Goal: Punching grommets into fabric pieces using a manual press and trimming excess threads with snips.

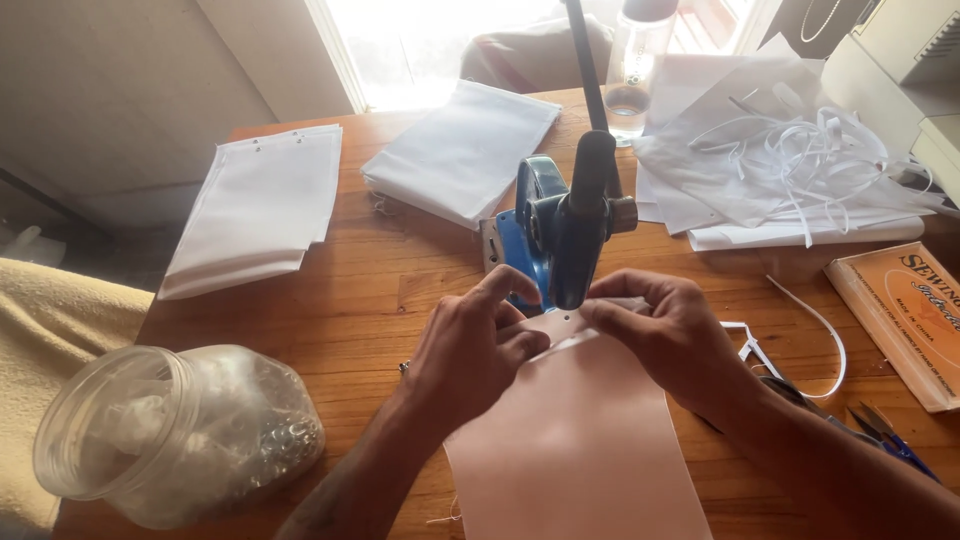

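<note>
While my left hand [475, 345] and right hand [665, 335] pinch the pale fabric sheet [575, 440], its top edge sits under the blue press [560, 225] on the worktop [380, 280].

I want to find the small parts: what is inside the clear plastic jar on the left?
The clear plastic jar lies on its side; small shiny metal rings gather at its lower right, with some crumpled clear plastic. What lies deeper beneath them is hidden.
</note>
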